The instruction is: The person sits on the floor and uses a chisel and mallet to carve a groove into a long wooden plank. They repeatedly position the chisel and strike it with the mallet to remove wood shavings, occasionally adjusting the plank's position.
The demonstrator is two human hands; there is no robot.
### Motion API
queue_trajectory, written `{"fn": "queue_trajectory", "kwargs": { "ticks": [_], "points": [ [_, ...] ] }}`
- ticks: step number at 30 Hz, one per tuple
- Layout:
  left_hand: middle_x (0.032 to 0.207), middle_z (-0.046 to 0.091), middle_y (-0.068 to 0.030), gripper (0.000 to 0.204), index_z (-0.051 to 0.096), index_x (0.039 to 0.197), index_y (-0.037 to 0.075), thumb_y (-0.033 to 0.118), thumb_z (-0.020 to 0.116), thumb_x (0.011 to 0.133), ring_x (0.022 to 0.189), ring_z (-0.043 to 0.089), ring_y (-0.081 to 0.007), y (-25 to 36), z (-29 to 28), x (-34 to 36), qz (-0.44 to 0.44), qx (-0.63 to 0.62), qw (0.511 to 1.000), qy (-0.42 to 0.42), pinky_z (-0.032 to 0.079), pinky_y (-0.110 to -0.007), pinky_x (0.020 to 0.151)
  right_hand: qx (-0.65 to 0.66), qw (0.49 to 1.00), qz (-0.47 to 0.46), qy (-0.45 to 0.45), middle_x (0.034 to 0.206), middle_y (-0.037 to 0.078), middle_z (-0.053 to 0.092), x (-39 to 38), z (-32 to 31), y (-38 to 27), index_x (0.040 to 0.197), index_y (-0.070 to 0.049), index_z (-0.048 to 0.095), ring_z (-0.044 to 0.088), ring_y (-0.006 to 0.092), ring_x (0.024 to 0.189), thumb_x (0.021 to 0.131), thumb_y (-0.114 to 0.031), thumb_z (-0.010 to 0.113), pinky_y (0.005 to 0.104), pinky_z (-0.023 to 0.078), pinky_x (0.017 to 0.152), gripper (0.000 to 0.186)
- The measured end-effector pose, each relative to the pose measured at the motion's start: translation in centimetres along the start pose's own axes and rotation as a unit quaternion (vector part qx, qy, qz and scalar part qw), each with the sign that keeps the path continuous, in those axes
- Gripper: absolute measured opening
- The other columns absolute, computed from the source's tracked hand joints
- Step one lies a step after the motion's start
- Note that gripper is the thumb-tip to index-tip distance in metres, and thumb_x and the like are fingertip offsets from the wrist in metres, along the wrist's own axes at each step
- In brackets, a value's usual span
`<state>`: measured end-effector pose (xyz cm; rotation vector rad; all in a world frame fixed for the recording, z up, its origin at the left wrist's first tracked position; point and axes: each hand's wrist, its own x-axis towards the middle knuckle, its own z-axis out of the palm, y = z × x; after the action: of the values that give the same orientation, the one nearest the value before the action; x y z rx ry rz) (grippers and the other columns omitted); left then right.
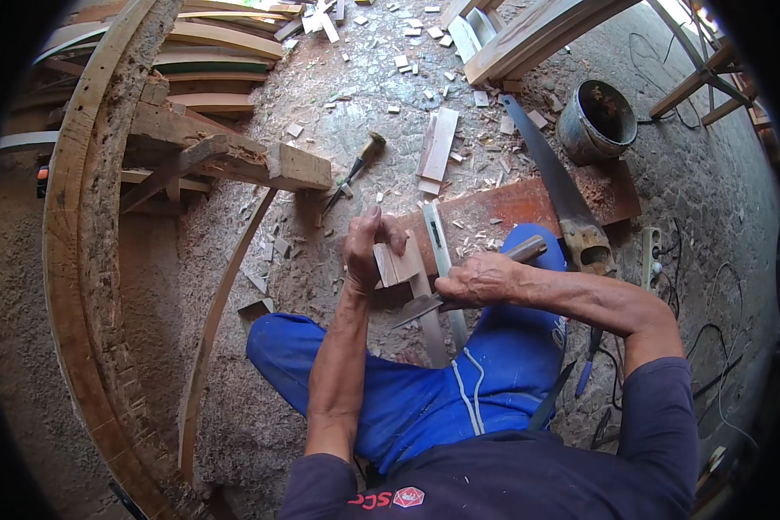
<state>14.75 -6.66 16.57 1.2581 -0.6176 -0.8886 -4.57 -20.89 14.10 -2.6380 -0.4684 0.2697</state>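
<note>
My left hand (374,246) is closed around the upper part of a pale wooden piece (398,267), which stands in front of me between my knees. Closed on the wooden handle of a cutting tool (525,251), my right hand (481,278) is just to the right of that piece. The tool's dark, tapering blade points down to the left, close to the wood; contact cannot be made out. Beside the piece, a narrow pale strip (440,253) with a dark slot leans toward my lap.
A reddish plank (494,214) lies ahead, with a handsaw (553,170) across it. Nearby are a bucket (596,121), a chisel (355,168), two-tone wood blocks (438,146) and scattered offcuts. At left, a curved timber (65,225) and a beam (298,166) project close by. A power strip (650,257) lies right.
</note>
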Motion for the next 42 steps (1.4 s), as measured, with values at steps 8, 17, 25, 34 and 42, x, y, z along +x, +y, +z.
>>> {"fn": "queue_trajectory", "kwargs": {
  "ticks": [8,17,25,34,42],
  "points": [
    [0.050,0.049,-0.0111,0.065,0.048,0.056,0.005,0.046,0.043,0.105,0.049,0.051,-0.0197,-0.3,0.0,-1.6,0.015,-0.013,1.000,0.005,0.044,-0.033,0.055,0.032,0.995,0.085,-0.051,0.080,0.018,0.067,2.0,3.1,4.0,0.101,-0.008,0.052,0.073,0.0409,0.077,0.100,-0.040,0.057,0.0546,0.056,0.059,0.032],
    [0.048,0.044,-0.0086,0.060,0.042,0.057,0.008,0.039,0.040,0.109,0.047,0.047,-0.0191,1.0,0.5,-1.2,0.017,0.018,0.999,0.023,0.045,-0.035,0.058,-0.016,0.993,0.097,-0.071,0.075,0.017,0.071,1.5,4.1,0.8,0.102,-0.007,0.054,0.075,0.0368,0.072,0.100,-0.029,0.055,0.0507,0.059,0.060,0.022],
    [0.099,0.070,-0.0119,0.031,0.065,0.095,0.000,0.028,0.058,0.103,0.100,0.067,-0.0280,-0.1,4.8,-6.1,0.315,0.372,0.858,0.161,0.050,-0.041,0.094,0.003,0.991,0.129,-0.039,0.077,0.020,0.072,1.2,7.0,1.4,0.107,-0.008,0.057,0.076,0.0381,0.075,0.102,-0.029,0.051,0.0530,0.059,0.064,0.023],
    [0.083,0.075,-0.0135,0.031,0.079,0.095,0.001,0.002,0.050,0.086,0.069,0.069,-0.0200,-0.7,-1.6,5.0,0.130,0.350,0.914,0.161,0.055,-0.032,0.069,-0.004,0.990,0.131,-0.051,0.081,0.019,0.073,2.0,6.6,1.2,0.111,-0.010,0.058,0.076,0.0381,0.080,0.101,-0.029,0.051,0.0524,0.059,0.065,0.022],
    [0.091,0.064,-0.0090,0.025,0.073,0.082,0.006,-0.011,0.055,0.082,0.101,0.066,-0.0253,-2.6,2.3,-7.4,0.369,0.401,0.828,0.132,0.054,-0.034,0.085,-0.012,0.986,0.159,-0.054,0.083,0.019,0.074,1.2,6.7,0.9,0.111,-0.011,0.057,0.076,0.0373,0.079,0.102,-0.025,0.049,0.0510,0.060,0.067,0.019]
  ]
}}
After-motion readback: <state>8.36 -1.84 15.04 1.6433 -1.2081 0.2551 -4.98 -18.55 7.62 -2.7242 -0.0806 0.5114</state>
